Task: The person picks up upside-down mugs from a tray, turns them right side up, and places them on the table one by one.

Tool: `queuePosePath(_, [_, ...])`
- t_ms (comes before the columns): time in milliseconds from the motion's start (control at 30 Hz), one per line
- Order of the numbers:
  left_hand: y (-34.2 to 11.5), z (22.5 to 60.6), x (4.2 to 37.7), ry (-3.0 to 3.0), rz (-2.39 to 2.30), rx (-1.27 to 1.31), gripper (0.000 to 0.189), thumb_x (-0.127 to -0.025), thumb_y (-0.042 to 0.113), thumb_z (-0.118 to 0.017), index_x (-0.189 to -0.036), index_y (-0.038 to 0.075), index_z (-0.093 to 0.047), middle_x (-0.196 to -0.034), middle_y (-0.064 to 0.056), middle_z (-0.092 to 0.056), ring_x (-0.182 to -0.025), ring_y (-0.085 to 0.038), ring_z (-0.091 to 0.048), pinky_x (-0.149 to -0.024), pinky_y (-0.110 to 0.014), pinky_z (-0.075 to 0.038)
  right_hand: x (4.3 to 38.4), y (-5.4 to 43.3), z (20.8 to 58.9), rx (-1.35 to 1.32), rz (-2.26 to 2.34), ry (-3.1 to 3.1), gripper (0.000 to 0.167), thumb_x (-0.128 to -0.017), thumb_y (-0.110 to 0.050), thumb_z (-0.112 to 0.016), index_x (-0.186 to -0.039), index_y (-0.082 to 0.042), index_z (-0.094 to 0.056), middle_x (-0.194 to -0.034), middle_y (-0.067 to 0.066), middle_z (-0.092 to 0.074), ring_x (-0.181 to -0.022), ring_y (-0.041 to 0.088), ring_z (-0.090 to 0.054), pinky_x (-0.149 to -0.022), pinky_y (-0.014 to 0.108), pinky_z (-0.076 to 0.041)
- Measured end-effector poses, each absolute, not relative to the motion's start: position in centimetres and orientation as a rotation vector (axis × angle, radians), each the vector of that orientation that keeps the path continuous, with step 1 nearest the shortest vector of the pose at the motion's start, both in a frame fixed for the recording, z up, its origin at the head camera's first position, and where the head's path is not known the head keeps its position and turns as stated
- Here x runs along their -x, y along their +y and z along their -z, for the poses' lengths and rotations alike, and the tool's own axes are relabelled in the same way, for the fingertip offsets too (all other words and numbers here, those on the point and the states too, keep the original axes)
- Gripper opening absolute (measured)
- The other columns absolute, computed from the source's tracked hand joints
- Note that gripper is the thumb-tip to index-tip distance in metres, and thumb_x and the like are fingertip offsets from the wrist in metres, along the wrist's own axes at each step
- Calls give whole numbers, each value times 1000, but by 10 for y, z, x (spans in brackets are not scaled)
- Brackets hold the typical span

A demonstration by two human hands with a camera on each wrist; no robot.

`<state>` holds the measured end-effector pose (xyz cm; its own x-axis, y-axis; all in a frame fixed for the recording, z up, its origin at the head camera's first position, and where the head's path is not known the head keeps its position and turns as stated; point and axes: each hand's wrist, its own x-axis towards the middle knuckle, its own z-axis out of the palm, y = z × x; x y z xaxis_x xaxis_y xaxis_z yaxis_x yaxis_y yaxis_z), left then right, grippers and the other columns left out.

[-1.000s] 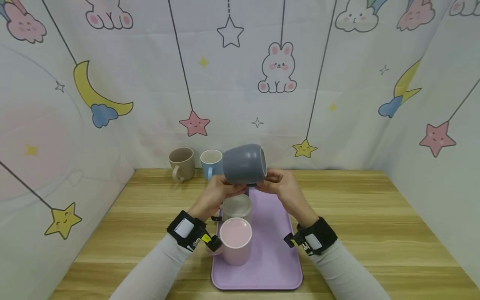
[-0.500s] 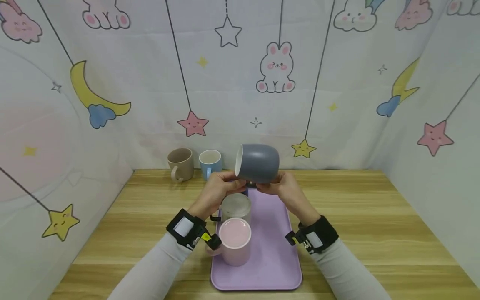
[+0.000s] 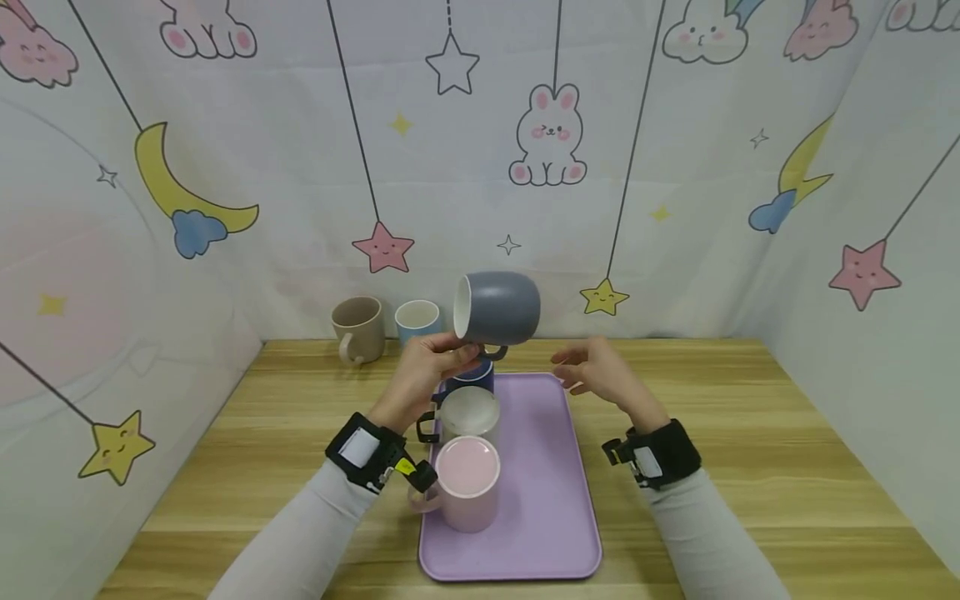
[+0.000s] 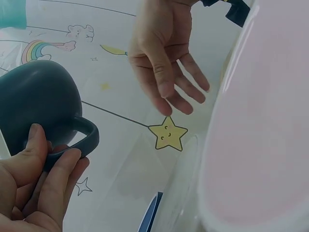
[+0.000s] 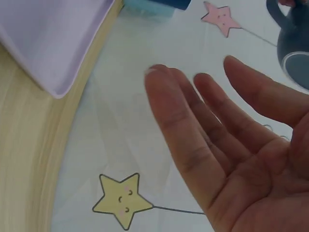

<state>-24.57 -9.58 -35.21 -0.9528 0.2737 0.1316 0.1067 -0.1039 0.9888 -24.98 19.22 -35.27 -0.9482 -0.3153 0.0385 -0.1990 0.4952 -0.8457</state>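
Observation:
A grey-blue mug lies on its side in the air above the back of the purple tray, its mouth facing left and its handle pointing down. My left hand pinches the handle between thumb and fingers, as the left wrist view shows. To the right of the mug, my right hand is held apart with relaxed fingers and nothing in them. Along the tray's left side stand an upside-down pink mug, a whitish mug with a black handle, and a dark blue mug partly hidden behind my left hand.
A beige mug and a light blue mug stand at the back left of the wooden table. Behind them hangs a white printed cloth, which also runs along both sides.
The grey-blue mug turned from mouth right to mouth left, then rose slightly to the left. My right hand let go of it and drew away to the right.

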Motion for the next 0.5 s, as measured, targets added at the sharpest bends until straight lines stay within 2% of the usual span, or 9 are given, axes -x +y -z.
queuePosePath(167, [-97,352,247,2023,-2240,-432,32,-101,3,-67,-131,-5,-68,-122,-19,-73,-114,-31,-71,-97,-35,-59,254,196,362,401,1252,2642,25,-97,-1,-68,-118,14,-68,-99,22,-73,-81,35,-72,-68,38,-66])
queuePosePath(367, [-99,353,249,2026,-2267,-418,33,-100,2,-67,-132,-7,-66,-122,-21,-72,-113,-30,-72,-96,-35,-60,257,195,375,299,1082,2656,24,-96,4,-67,-118,13,-68,-97,19,-70,-77,31,-69,-65,37,-66])
queuePosePath(500, [-101,352,250,2025,-2293,-373,33,-100,2,-67,-132,-7,-67,-121,-20,-73,-111,-28,-73,-97,-37,-59,257,194,386,237,995,2640,23,-92,7,-67,-115,12,-67,-91,17,-66,-67,26,-69,-61,36,-65])
